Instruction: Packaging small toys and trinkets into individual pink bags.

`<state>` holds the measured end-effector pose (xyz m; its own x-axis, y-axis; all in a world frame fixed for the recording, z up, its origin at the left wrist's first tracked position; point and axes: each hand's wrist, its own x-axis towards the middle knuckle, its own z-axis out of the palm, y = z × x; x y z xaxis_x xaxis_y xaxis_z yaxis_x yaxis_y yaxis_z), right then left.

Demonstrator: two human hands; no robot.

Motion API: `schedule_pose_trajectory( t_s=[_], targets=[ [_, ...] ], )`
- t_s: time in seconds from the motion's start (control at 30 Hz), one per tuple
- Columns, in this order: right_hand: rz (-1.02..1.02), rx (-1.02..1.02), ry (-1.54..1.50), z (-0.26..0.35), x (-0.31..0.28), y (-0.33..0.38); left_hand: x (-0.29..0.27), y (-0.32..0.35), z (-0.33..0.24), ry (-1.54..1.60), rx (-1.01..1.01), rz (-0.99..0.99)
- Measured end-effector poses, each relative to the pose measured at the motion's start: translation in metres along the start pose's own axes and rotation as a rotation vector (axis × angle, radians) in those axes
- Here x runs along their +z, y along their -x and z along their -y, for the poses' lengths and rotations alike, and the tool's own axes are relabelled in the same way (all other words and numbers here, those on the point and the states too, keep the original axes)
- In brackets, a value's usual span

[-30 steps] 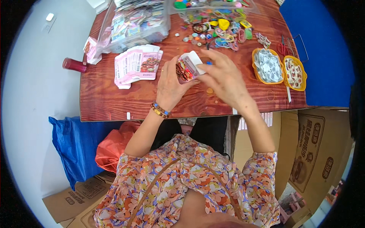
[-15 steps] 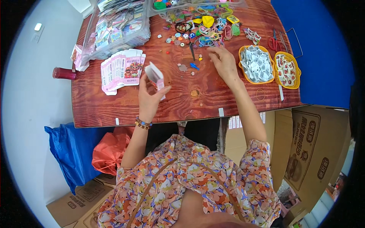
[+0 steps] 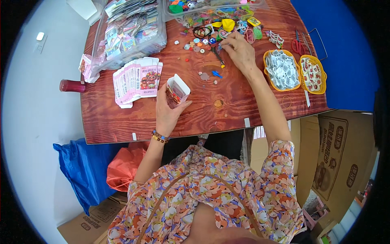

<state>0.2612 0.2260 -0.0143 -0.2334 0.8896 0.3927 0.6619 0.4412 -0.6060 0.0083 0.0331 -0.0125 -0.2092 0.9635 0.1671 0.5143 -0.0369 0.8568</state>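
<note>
A small pink-and-white paper box (image 3: 178,89) with its top flaps up is held upright in my left hand (image 3: 167,109), thumb on one side and fingers on the other. Its mouth faces up and the inside partly shows. My right hand (image 3: 240,53) reaches to the near edge of a pile of colourful small trinkets (image 3: 243,28), fingertips bent together in a pinch. Whatever they hold is too small to make out. Beside those fingertips lie a dark clip-like piece (image 3: 217,57) and several little beads and buttons (image 3: 197,44).
Flat pink boxes (image 3: 136,81) lie fanned on the left. Behind stand a clear bin of cards (image 3: 162,38) and a clear bin of toys (image 3: 219,10). To the right are yellow baskets of silvery packets (image 3: 266,75) and stickers (image 3: 324,77), plus red scissors (image 3: 297,46).
My right hand has moved farther away into the trinkets, its fingers drawing together. The box in my left hand has turned so its open top shows. The whole view has shifted slightly.
</note>
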Motion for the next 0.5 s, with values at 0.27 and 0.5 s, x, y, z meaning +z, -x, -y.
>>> schedule_pose_trajectory(
  t_s=[0.27, 0.5],
  targets=[
    [0.142, 0.116, -0.533, 0.009, -0.009, -0.025, -0.008, -0.021, -0.007, -0.124, 0.135, 0.077],
    [0.276, 0.402, -1.058, 0.029, -0.009, -0.032, -0.008, -0.029, 0.004, -0.146, 0.174, 0.075]
  ],
)
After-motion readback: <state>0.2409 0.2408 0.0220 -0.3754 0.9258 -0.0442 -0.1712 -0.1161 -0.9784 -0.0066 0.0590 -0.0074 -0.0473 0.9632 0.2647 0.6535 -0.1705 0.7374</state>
